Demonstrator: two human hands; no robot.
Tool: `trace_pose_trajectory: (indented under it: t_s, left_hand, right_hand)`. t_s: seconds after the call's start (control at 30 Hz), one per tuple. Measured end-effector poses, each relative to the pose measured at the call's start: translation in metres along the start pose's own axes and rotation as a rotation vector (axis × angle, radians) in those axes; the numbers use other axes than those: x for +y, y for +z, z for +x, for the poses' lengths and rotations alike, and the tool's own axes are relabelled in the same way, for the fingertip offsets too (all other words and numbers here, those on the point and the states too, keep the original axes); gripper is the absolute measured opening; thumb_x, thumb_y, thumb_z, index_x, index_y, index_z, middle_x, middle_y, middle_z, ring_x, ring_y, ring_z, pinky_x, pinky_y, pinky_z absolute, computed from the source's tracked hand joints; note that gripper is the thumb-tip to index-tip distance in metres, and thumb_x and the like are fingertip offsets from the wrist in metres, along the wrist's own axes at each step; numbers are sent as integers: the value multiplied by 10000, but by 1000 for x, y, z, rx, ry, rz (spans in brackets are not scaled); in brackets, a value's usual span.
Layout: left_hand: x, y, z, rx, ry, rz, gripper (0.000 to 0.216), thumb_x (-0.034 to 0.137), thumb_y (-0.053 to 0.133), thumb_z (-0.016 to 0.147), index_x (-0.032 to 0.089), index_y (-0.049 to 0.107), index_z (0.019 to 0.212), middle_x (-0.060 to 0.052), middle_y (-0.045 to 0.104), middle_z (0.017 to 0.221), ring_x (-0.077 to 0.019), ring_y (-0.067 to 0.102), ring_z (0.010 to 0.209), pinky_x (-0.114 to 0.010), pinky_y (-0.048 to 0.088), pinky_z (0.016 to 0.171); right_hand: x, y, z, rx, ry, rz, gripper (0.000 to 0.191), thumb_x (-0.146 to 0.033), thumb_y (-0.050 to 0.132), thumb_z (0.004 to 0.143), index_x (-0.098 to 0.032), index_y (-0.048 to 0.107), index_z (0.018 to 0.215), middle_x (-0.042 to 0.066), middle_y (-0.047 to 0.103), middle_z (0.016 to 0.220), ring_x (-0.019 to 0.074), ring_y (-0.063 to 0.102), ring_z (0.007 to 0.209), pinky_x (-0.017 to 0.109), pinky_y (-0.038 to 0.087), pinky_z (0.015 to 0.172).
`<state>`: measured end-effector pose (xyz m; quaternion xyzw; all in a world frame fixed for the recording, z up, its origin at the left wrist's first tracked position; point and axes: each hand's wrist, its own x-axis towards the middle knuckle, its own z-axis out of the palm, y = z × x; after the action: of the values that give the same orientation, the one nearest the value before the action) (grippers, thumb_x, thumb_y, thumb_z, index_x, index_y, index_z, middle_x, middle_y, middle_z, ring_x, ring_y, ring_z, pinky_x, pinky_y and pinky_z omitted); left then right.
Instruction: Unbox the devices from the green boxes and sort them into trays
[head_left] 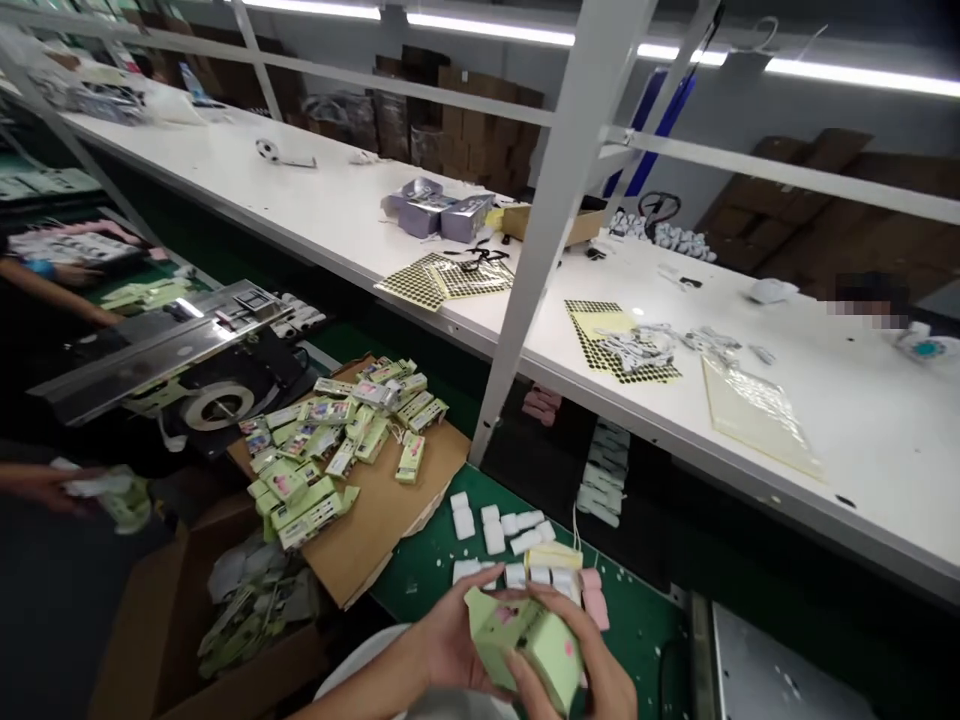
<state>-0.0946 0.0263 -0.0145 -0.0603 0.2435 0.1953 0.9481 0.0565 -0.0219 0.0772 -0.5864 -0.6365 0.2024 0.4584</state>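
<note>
At the bottom of the view both my hands grip one small light-green carton (525, 640) with pink print. My left hand (450, 645) wraps its left side, fingers curled round it. My right hand (592, 665) holds its right end from above and behind. Just beyond the carton, several small white adapters (495, 530) lie on the green mat (637, 610), along with a pale yellow piece (553, 556) and pink pieces (594, 600).
A cardboard sheet (390, 510) carries a heap of filled green cartons (330, 440). An open cardboard box (225, 620) stands lower left. Another person's hand (45, 485) works at the left edge. A white shelf (825, 420) with sticker sheets runs behind a slanted post (547, 230).
</note>
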Motion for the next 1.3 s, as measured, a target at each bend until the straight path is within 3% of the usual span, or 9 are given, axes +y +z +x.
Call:
trace_pose_trajectory:
  t_s: [0.17,0.3,0.57,0.7,0.8,0.93,1.07,1.17,1.3]
  left_hand:
    - [6,4,5,8,-68,32,561,625,739,770,154,691,1072,-113,746,984,-274,701,861,-333,512,723]
    - [8,8,7,24,-64,29,559,609,728,796,145,687,1105,-107,751,955,-276,708,863,-340,512,776]
    - [4,21,7,102,-72,47,627,587,739,795,168,629,1249,-99,753,975,-285,713,823,-395,535,759]
    - [5,35,4,100,-23,88,571,627,666,839,156,663,1163,-113,741,991,-277,705,842,-406,573,719]
    - [7,51,-2,125,139,239,452,569,680,848,174,692,1069,-112,711,1035,-257,678,858,-386,590,684]
    - [7,72,-13,236,660,705,272,459,719,862,202,706,949,-75,658,980,-227,628,924,-335,589,739]
    - [2,84,-18,215,999,1199,168,337,730,858,215,728,974,-85,628,1054,-225,614,980,-318,569,816]
    - [-3,88,-13,262,1044,1403,263,247,768,798,237,722,1057,-87,613,1120,-236,612,1027,-319,560,830]
    - [-3,88,-4,312,1071,1491,201,207,784,754,226,676,921,-62,602,1020,-216,607,941,-295,527,759]
  right_hand:
    - [0,-15,12,-39,-62,45,364,-312,771,822,-248,686,1171,76,780,1104,250,771,952,262,632,786]
    - [-3,-27,18,-76,-75,53,384,-259,782,809,-240,674,1177,87,774,1129,247,771,958,274,637,779]
    - [1,-32,14,-95,56,108,384,-252,801,788,-233,677,1152,89,768,1144,239,757,983,311,620,848]
    - [6,-42,17,47,282,372,405,-263,847,743,-235,678,1110,99,750,1200,268,719,1098,351,602,903]
    - [22,-42,24,270,645,786,481,-365,862,728,-235,652,1140,101,742,1224,283,705,1136,364,616,866]
    - [48,-26,29,470,1050,1249,420,-384,847,740,-211,673,1081,73,783,1098,233,728,1097,323,620,873]
    - [56,-11,24,557,1116,1387,304,-336,765,840,-199,695,1103,60,791,1063,200,745,1049,311,628,869]
    - [56,-5,20,592,1105,1398,289,-349,741,867,-199,703,1111,63,789,1076,201,745,1053,319,628,874]
    - [60,1,17,587,1068,1373,326,-374,746,863,-210,701,1141,62,786,1093,200,741,1061,329,619,900]
